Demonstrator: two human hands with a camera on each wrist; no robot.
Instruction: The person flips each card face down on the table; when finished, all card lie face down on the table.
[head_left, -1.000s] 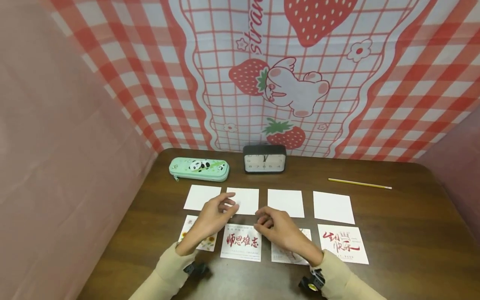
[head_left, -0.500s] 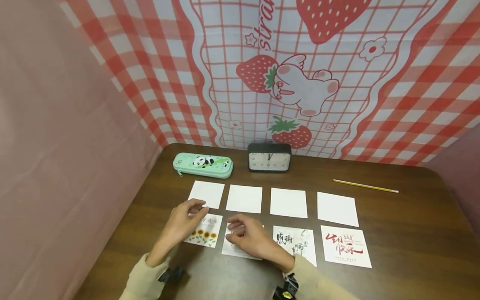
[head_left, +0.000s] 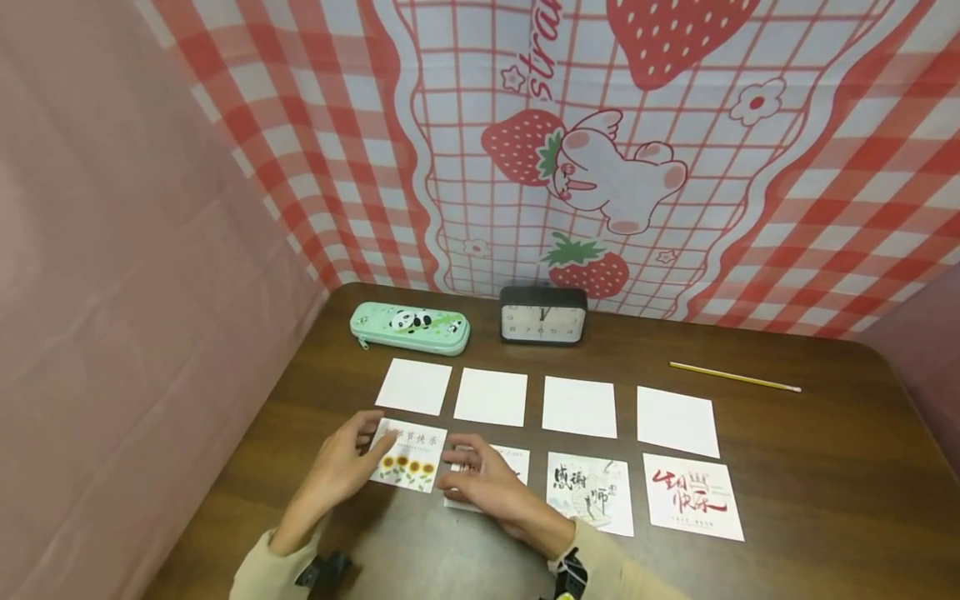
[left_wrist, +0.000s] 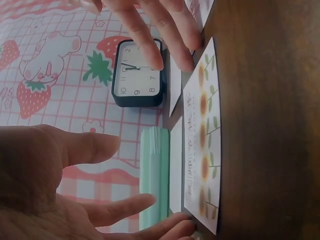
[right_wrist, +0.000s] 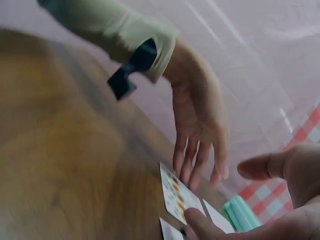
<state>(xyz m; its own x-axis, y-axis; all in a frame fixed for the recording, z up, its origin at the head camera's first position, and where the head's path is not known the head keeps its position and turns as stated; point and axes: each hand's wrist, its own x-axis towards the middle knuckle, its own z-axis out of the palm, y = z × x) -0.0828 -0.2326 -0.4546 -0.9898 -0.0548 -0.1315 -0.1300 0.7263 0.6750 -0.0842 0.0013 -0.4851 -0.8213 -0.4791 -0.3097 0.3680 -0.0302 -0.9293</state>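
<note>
Hands (head_left: 337, 462) shifted left, flanking sunflower card (head_left: 411, 458) | relaxed, empty | neighbouring card (head_left: 515, 462) partly hidden | clock (head_left: 543, 321), pencil case (head_left: 410, 328) beyond

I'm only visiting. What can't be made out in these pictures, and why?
Head view: the right hand covers much of the lettering on the second printed card from the left.
Head view: fine print on the far-right printed card is too small to read.
Left wrist view: fingers hide part of the clock face.
Head view: the large strawberry on the cloth is cut off by the top edge.
</note>
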